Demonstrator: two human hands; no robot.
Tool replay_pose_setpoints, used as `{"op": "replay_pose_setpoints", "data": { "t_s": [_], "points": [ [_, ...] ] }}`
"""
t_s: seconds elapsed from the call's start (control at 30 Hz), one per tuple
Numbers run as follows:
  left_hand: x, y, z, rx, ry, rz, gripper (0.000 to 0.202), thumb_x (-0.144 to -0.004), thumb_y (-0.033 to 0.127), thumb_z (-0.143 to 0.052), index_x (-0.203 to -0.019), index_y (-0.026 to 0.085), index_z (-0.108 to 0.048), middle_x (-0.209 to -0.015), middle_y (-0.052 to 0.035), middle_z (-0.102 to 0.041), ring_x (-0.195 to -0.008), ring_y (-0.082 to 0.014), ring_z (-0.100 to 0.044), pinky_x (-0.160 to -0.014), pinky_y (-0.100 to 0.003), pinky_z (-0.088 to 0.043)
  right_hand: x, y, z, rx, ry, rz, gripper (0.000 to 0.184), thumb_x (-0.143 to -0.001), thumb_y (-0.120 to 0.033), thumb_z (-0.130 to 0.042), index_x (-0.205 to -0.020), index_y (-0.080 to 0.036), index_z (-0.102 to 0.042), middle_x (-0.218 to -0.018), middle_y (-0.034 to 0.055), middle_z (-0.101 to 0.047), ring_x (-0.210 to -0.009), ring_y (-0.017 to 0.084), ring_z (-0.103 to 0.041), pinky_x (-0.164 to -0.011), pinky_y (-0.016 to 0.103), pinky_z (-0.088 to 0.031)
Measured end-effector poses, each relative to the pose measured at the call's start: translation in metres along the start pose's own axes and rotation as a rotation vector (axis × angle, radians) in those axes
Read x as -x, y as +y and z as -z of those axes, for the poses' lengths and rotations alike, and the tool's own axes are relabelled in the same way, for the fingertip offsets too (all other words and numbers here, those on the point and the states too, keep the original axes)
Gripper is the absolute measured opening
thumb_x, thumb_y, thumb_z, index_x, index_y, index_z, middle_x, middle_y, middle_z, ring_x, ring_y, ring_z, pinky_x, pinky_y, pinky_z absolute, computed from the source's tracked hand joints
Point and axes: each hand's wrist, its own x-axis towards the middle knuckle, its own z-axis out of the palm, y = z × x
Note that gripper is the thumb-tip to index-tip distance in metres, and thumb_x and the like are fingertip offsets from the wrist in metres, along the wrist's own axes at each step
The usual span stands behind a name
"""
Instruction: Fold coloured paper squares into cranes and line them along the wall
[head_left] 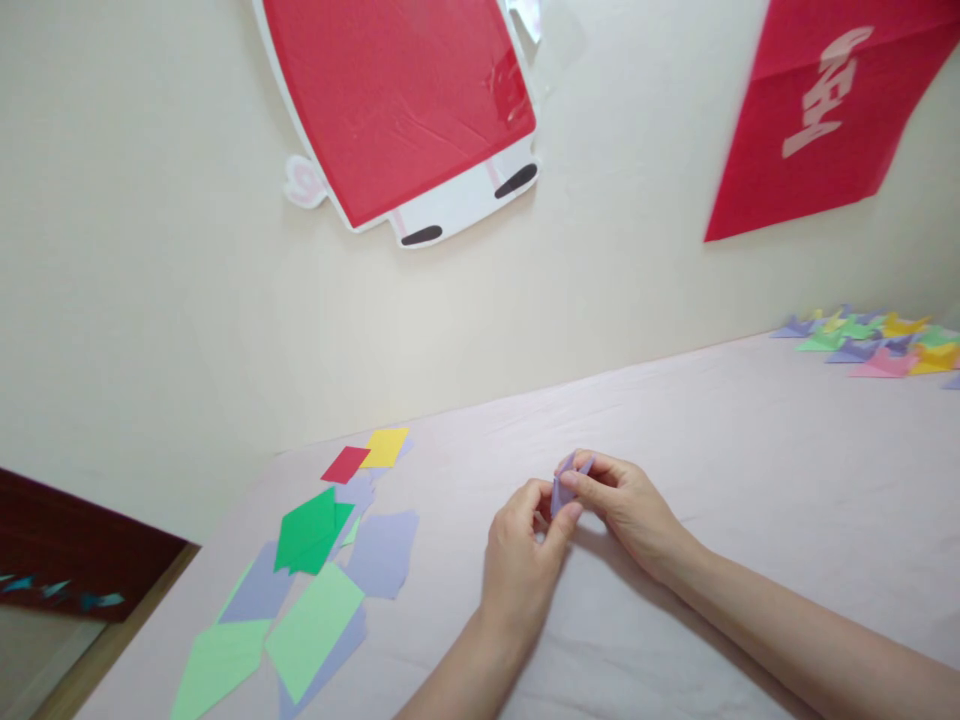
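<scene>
Between my two hands is a small folded piece of purple paper (564,490), with pointed tips sticking up at its top. My left hand (525,555) pinches its lower left part between thumb and fingers. From the right, my right hand (619,500) grips its upper part, thumb in front and fingers behind. The paper is held just above the pale cloth surface (675,450), and my fingers hide part of it.
Flat sheets lie at the left: light green paper (315,625), dark green paper (311,535), purple paper (382,555), red paper (345,464) and yellow paper (385,447). Several folded paper pieces (885,345) stand at the far right. Behind rises a wall (600,300) with red decorations.
</scene>
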Motion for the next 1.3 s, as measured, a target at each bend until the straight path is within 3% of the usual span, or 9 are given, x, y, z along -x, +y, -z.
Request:
{"op": "replay_pose_setpoints", "data": {
  "t_s": [0.2,0.37,0.47,0.7,0.83,1.0,1.3],
  "points": [
    [-0.0004,-0.0002,0.0007,0.050,-0.018,0.036,0.029,-0.095,0.036,-0.050,-0.072,0.020,-0.056,-0.061,0.0047,-0.053,-0.058,-0.0123,-0.051,-0.058,-0.022,-0.036,-0.0002,0.0002,-0.0016,-0.101,0.008,-0.077,0.026,-0.068,-0.040,-0.080,-0.068,-0.019,-0.065,-0.074,0.0004,-0.062,-0.068,0.016,-0.055,-0.065,0.030,-0.047],
    [0.0008,-0.0022,0.0012,0.047,-0.039,0.049,0.032,-0.094,0.035,-0.051,-0.066,0.020,-0.054,-0.058,0.0048,-0.055,-0.056,-0.0119,-0.053,-0.058,-0.022,-0.037,0.0006,-0.0027,-0.0038,-0.166,-0.041,-0.121,0.028,-0.069,-0.042,-0.079,-0.068,-0.019,-0.063,-0.069,-0.0010,-0.060,-0.061,0.015,-0.055,-0.058,0.030,-0.047],
    [0.0018,-0.0034,0.0016,0.004,-0.036,0.059,0.032,-0.094,0.036,-0.050,-0.066,0.021,-0.055,-0.056,0.0053,-0.055,-0.053,-0.0118,-0.052,-0.057,-0.022,-0.037,-0.0006,-0.0028,-0.0022,-0.164,0.016,-0.110,0.027,-0.066,-0.041,-0.081,-0.072,-0.019,-0.067,-0.068,-0.0014,-0.061,-0.064,0.015,-0.054,-0.061,0.029,-0.044],
    [-0.0005,0.0021,0.0026,-0.056,0.074,-0.076,0.013,-0.093,0.031,-0.057,-0.087,0.021,-0.064,-0.084,0.0011,-0.063,-0.080,-0.0156,-0.057,-0.072,-0.025,-0.039,0.0000,-0.0013,-0.0001,-0.107,0.033,-0.073,0.024,-0.067,-0.040,-0.081,-0.071,-0.019,-0.070,-0.071,-0.0004,-0.062,-0.071,0.015,-0.052,-0.068,0.028,-0.041],
    [0.0006,0.0049,0.0020,0.015,0.154,-0.092,0.020,-0.095,0.028,-0.055,-0.076,0.020,-0.059,-0.078,0.0021,-0.059,-0.077,-0.0142,-0.054,-0.070,-0.025,-0.038,0.0013,0.0005,-0.0025,-0.145,-0.015,-0.082,0.025,-0.070,-0.039,-0.081,-0.087,-0.023,-0.071,-0.079,-0.0016,-0.062,-0.073,0.015,-0.054,-0.070,0.028,-0.041],
    [0.0013,0.0023,-0.0002,0.025,0.140,-0.110,0.018,-0.091,0.023,-0.060,-0.074,0.019,-0.059,-0.077,0.0023,-0.058,-0.075,-0.0136,-0.052,-0.069,-0.024,-0.037,0.0012,0.0000,-0.0016,-0.070,0.016,-0.003,0.019,-0.071,-0.035,-0.080,-0.073,-0.020,-0.069,-0.074,-0.0022,-0.060,-0.073,0.014,-0.050,-0.070,0.026,-0.040],
    [-0.0001,0.0025,0.0008,0.088,0.162,-0.087,0.017,-0.091,0.024,-0.059,-0.075,0.020,-0.061,-0.076,0.0022,-0.060,-0.074,-0.0141,-0.053,-0.069,-0.025,-0.038,0.0016,-0.0002,-0.0010,-0.056,-0.038,0.019,0.014,-0.074,-0.034,-0.077,-0.070,-0.022,-0.072,-0.083,0.0003,-0.060,-0.082,0.017,-0.052,-0.076,0.029,-0.042]
  ]
}}
